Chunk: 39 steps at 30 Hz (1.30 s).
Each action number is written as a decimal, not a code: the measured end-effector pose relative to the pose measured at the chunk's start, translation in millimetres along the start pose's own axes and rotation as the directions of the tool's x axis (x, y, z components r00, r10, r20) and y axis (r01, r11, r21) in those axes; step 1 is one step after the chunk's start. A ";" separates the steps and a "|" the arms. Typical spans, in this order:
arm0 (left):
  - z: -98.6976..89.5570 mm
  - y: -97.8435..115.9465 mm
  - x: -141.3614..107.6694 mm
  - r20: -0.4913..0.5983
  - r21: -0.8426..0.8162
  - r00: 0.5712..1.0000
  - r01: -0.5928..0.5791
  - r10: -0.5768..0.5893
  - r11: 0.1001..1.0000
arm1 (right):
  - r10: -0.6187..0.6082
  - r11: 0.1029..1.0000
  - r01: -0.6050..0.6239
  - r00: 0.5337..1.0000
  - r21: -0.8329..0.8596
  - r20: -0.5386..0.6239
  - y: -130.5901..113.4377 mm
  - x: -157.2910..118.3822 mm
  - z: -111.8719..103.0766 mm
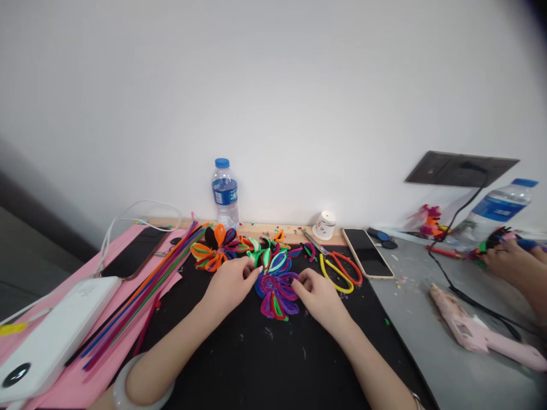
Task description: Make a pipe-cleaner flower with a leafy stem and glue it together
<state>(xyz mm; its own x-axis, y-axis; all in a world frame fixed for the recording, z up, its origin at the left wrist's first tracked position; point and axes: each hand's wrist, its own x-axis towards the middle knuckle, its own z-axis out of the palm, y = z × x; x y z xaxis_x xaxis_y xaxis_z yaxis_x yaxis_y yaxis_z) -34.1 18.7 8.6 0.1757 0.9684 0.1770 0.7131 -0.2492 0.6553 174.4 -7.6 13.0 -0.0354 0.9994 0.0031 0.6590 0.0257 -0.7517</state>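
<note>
Purple flower (276,293), made of fuzzy wire loops w/ a red/green petal on the near side, lies on the black mat (256,364), btwn the two hands. L hand (231,279) is at its far-left edge: fingers curled, thumb & index tips close tog.; can't tell if they grip a petal or just touch. R hand (318,296) is on its right side: fingers bent, thumb & index tips at a purple petal; can't tell if it's pinched tight. White bangle (123,393) on L forearm.

Just beyond the purple one: more multicol. loops (green, red, blue), & farther left an orange/black flower (217,250). Scissors (339,273) w/ red & yellow handles lie far right, near the white cup (323,228); phone in light case (367,253) right of them. Blue-capped bottle (225,193) stands far, by the wall.

Left side: pink sheets (100,378) w/ a bundle of fuzzy stems (141,290), dark phone (134,250), & white power bank (60,336), nearer.

Right side, grey table (414,324): pink glue gun (470,336) near; another person's hand (517,265) at a colourful pc farther off, w/ 2nd bottle (499,205) beyond.
</note>
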 end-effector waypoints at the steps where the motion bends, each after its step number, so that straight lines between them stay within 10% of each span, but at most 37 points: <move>1: 3.6 -0.3 -1.2 0.014 -0.048 1.000 0.010 -0.010 0.999 | -0.002 0.998 0.003 1.000 -0.057 0.008 -0.7 -1.0 1.4; 11: 18.0 4.3 -5.3 0.064 -0.516 0.985 0.172 -0.162 0.839 | -0.017 0.992 0.017 1.000 -0.126 -0.002 4.6 -0.2 6.2; 26: 13.0 12.8 -6.8 0.239 -0.901 0.897 0.347 -0.372 0.259 | 0.055 0.741 0.160 0.953 0.652 -0.297 4.7 5.4 -3.5; 32: 14.0 15.6 -6.9 0.313 -0.930 0.901 0.355 -0.299 0.096 | 0.017 0.884 0.206 0.884 0.421 -0.467 6.2 7.2 -33.3; 39: 17.6 18.5 -10.0 0.362 -0.923 0.897 0.383 -0.253 0.037 | -0.001 0.974 -0.072 0.947 -0.216 -0.322 50.8 -23.3 -127.6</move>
<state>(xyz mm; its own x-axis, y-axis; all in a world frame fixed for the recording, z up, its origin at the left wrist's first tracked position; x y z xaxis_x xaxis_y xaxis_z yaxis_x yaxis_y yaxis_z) -10.6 4.6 6.0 0.2227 0.9358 -0.2733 -0.5327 0.3516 0.7698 304.7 -26.4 58.8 0.2079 0.9539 0.2167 0.8063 -0.0417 -0.5901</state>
